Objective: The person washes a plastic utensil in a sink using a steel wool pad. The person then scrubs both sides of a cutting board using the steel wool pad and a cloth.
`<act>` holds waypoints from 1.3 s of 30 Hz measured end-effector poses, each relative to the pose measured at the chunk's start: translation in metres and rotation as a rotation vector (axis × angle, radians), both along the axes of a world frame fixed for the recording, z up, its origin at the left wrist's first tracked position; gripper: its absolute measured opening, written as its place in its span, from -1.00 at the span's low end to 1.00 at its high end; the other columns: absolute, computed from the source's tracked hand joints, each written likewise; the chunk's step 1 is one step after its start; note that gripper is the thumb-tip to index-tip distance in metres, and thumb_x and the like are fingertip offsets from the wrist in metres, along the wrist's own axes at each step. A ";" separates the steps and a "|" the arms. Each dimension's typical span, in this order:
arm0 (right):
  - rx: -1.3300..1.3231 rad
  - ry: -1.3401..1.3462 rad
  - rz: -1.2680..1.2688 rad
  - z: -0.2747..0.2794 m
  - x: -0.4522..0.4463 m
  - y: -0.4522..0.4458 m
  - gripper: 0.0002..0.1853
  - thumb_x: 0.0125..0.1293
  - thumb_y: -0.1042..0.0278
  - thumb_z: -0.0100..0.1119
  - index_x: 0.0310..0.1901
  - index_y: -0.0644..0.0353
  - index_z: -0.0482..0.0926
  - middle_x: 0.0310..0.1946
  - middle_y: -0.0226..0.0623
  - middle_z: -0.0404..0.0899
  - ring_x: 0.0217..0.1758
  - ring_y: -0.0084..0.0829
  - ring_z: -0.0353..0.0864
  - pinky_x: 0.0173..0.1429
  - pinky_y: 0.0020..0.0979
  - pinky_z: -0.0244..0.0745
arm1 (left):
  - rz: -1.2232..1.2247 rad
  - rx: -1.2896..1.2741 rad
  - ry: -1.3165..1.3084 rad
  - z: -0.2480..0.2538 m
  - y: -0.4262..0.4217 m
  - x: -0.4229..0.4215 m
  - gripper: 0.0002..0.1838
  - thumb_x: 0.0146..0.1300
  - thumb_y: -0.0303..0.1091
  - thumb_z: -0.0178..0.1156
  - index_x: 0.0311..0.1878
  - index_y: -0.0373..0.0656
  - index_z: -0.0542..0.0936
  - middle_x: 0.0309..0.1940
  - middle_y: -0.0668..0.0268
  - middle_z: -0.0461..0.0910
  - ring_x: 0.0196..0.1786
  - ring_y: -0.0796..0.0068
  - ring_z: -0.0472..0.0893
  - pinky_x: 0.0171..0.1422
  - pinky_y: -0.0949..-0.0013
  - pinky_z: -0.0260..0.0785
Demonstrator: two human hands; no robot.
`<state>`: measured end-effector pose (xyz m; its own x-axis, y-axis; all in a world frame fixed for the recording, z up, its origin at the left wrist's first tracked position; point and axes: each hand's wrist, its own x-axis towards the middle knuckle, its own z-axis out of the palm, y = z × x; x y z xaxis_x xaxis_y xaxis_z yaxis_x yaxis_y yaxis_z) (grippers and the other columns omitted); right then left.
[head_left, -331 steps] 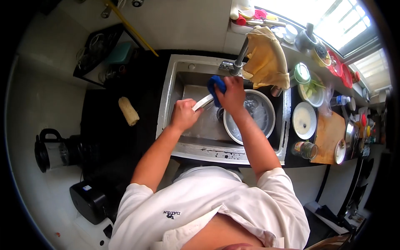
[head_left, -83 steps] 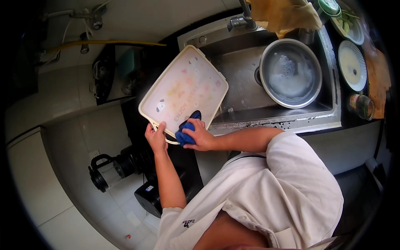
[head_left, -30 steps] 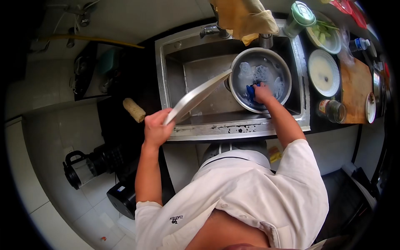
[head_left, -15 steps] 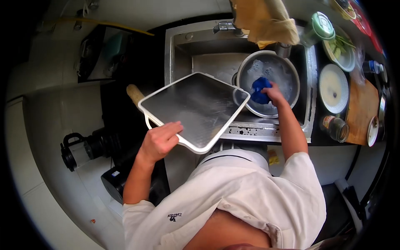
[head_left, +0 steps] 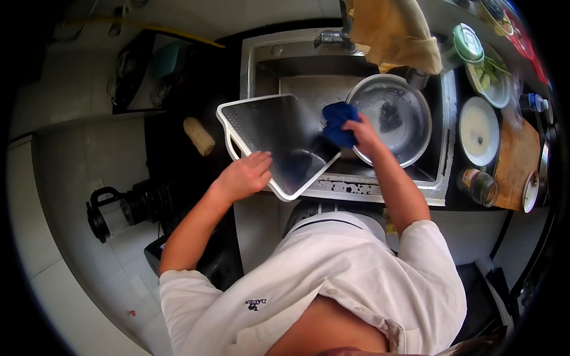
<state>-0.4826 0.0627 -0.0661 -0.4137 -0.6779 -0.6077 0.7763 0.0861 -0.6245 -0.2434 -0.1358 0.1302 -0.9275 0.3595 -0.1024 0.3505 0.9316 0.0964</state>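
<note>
A cutting board [head_left: 276, 133] with a grey face and a white rim is held slanted over the left side of the metal sink [head_left: 246, 71]. My left hand [head_left: 244, 176] is closed on its near edge, beside the handle slot; the fingertips lie on the face and the thumb is hidden. In my right hand [head_left: 363, 135] is a bunched blue cloth [head_left: 339, 123], at the board's right end. Whether the cloth touches the board I cannot tell. Just right of it, a round metal basin [head_left: 426, 118] with cloudy water stands in the sink.
A tan cloth [head_left: 395, 35] hangs over the faucet [head_left: 329, 39]. Right of the sink are a ribbed white bowl [head_left: 478, 133], a glass jar [head_left: 482, 188], a wooden board [head_left: 516, 163] and a green-lidded container [head_left: 468, 43]. A pale roll-shaped thing [head_left: 199, 136] lies on the left counter.
My right hand has lifted the blue cloth out of the basin and moved left to the cutting board. The board has shifted and tilted, and its right end has moved away from the basin.
</note>
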 end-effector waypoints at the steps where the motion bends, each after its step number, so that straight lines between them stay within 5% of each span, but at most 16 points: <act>1: 0.010 0.054 0.025 -0.004 0.017 -0.009 -0.56 -0.03 0.58 0.27 -0.01 0.33 0.58 -0.21 -0.21 0.68 -0.14 -0.34 0.68 0.00 -0.29 0.63 | -0.021 -0.026 0.015 -0.008 0.002 -0.001 -0.90 -0.05 -0.43 0.21 -0.48 -0.24 0.51 -0.11 0.14 0.65 0.09 0.20 0.66 0.15 0.21 0.59; 3: 0.039 0.294 0.224 0.015 0.051 -0.026 -0.52 -0.03 0.54 0.32 0.03 0.33 0.59 -0.21 -0.24 0.69 -0.12 -0.35 0.68 0.02 -0.32 0.60 | 0.070 -0.020 0.080 -0.017 -0.002 -0.002 -0.92 -0.04 -0.43 0.20 -0.48 -0.21 0.51 -0.12 0.17 0.66 0.11 0.20 0.65 0.17 0.14 0.58; 5: -0.287 0.323 0.294 0.000 0.096 -0.047 -0.49 -0.02 0.45 0.35 0.07 0.27 0.62 -0.16 -0.23 0.69 -0.09 -0.24 0.68 0.08 -0.33 0.56 | 0.163 -0.053 0.150 -0.022 -0.002 0.002 -0.92 -0.04 -0.45 0.21 -0.48 -0.20 0.51 -0.14 0.18 0.65 0.06 0.18 0.67 0.18 0.09 0.57; 7: -0.419 0.808 0.200 0.034 0.113 -0.071 -0.50 0.06 0.31 0.38 0.10 0.16 0.63 -0.06 -0.20 0.67 0.04 -0.16 0.64 0.15 -0.30 0.52 | 0.295 -0.072 0.205 -0.029 -0.002 0.011 -0.92 -0.03 -0.46 0.22 -0.50 -0.19 0.50 -0.17 0.19 0.65 0.00 0.19 0.67 0.18 0.05 0.55; 10: -0.485 1.077 0.146 0.057 0.118 -0.108 -0.56 0.13 0.13 0.40 0.05 0.08 0.68 0.04 -0.19 0.63 0.15 -0.11 0.55 0.19 -0.25 0.50 | 0.481 -0.064 0.220 -0.039 -0.002 0.029 -0.91 -0.03 -0.48 0.22 -0.52 -0.20 0.49 -0.26 0.20 0.63 -0.18 0.21 0.67 0.18 0.00 0.54; 13: -0.373 1.298 0.293 0.042 0.107 -0.142 -0.58 0.17 0.01 0.37 0.00 0.05 0.71 0.07 -0.25 0.63 0.16 -0.14 0.53 0.20 -0.20 0.50 | 0.469 -0.039 0.277 -0.037 -0.005 0.030 -0.92 -0.04 -0.50 0.24 -0.51 -0.22 0.51 -0.26 0.20 0.64 -0.14 0.19 0.70 0.16 0.00 0.54; 15: -0.186 1.305 0.323 0.017 0.096 -0.160 -0.61 0.18 0.01 0.35 -0.01 -0.01 0.72 0.09 -0.24 0.63 0.16 -0.10 0.53 0.22 -0.17 0.50 | 0.468 -0.055 0.265 -0.038 -0.007 0.035 -0.94 -0.02 -0.54 0.24 -0.49 -0.23 0.54 -0.23 0.23 0.67 0.05 0.19 0.70 0.14 0.03 0.56; 18: 0.214 1.240 0.327 -0.055 0.078 -0.161 -0.58 0.19 0.09 0.30 0.07 0.00 0.69 0.12 -0.02 0.61 0.26 -0.02 0.50 0.32 -0.11 0.44 | 0.494 -0.062 0.262 -0.040 -0.007 0.042 -0.96 -0.02 -0.53 0.24 -0.46 -0.21 0.57 -0.24 0.26 0.68 0.07 0.24 0.69 0.15 0.11 0.56; 20: 0.450 0.876 0.454 -0.079 0.054 -0.146 -0.53 0.25 -0.06 0.21 0.01 0.14 0.69 0.07 0.05 0.62 0.12 0.04 0.62 0.26 -0.03 0.47 | 0.501 -0.053 0.270 -0.044 -0.008 0.045 -0.97 0.00 -0.53 0.24 -0.44 -0.21 0.59 -0.25 0.26 0.69 0.07 0.25 0.69 0.17 0.16 0.55; 22: 0.751 0.841 0.438 -0.114 0.056 -0.126 -0.51 0.29 -0.14 0.16 -0.04 0.14 0.70 0.00 0.03 0.65 0.02 0.09 0.65 0.21 -0.03 0.50 | 0.507 -0.057 0.290 -0.046 -0.007 0.047 -0.98 0.01 -0.53 0.23 -0.44 -0.22 0.59 -0.26 0.25 0.69 0.07 0.25 0.70 0.16 0.15 0.55; 25: 0.758 0.979 0.446 -0.070 0.076 -0.118 -0.44 0.27 -0.22 0.18 -0.02 0.17 0.69 -0.01 0.05 0.63 0.05 0.10 0.62 0.17 -0.03 0.51 | 0.523 -0.055 0.317 -0.047 -0.005 0.046 -0.99 0.04 -0.53 0.23 -0.45 -0.23 0.59 -0.27 0.23 0.69 0.06 0.23 0.70 0.16 0.10 0.55; 29: 0.279 1.203 0.329 0.006 0.124 -0.140 -0.42 0.12 -0.23 0.33 -0.05 0.14 0.70 0.11 0.02 0.52 0.17 0.01 0.49 0.14 -0.05 0.53 | 0.513 -0.068 0.311 -0.044 -0.006 0.043 -0.98 0.06 -0.57 0.25 -0.43 -0.25 0.61 -0.31 0.24 0.69 0.02 0.26 0.72 0.13 0.12 0.56; 32: 0.019 1.306 0.227 0.054 0.134 -0.166 -0.41 0.06 -0.19 0.41 -0.06 0.16 0.69 0.02 -0.07 0.55 0.05 -0.03 0.53 0.09 -0.11 0.53 | 0.484 -0.073 0.308 -0.041 -0.005 0.041 -0.97 0.06 -0.59 0.25 -0.42 -0.27 0.61 -0.33 0.23 0.68 -0.01 0.26 0.73 0.08 0.15 0.57; 37: -0.173 1.352 0.102 0.013 0.106 -0.200 -0.54 0.08 -0.13 0.38 -0.10 0.02 0.72 0.01 -0.13 0.59 0.06 -0.05 0.57 0.10 -0.10 0.57 | 0.418 -0.027 0.307 -0.039 -0.004 0.039 -0.96 -0.01 -0.61 0.25 -0.45 -0.30 0.59 -0.35 0.20 0.67 -0.11 0.23 0.74 -0.17 0.29 0.55; 39: 0.287 1.268 0.105 -0.021 0.094 -0.197 -0.58 0.14 -0.10 0.32 -0.09 0.01 0.72 0.01 -0.04 0.62 0.10 0.00 0.60 0.13 -0.07 0.56 | 0.400 0.001 0.313 -0.040 0.001 0.036 -0.94 -0.06 -0.62 0.25 -0.46 -0.29 0.60 -0.36 0.19 0.67 -0.17 0.24 0.73 -0.26 0.34 0.52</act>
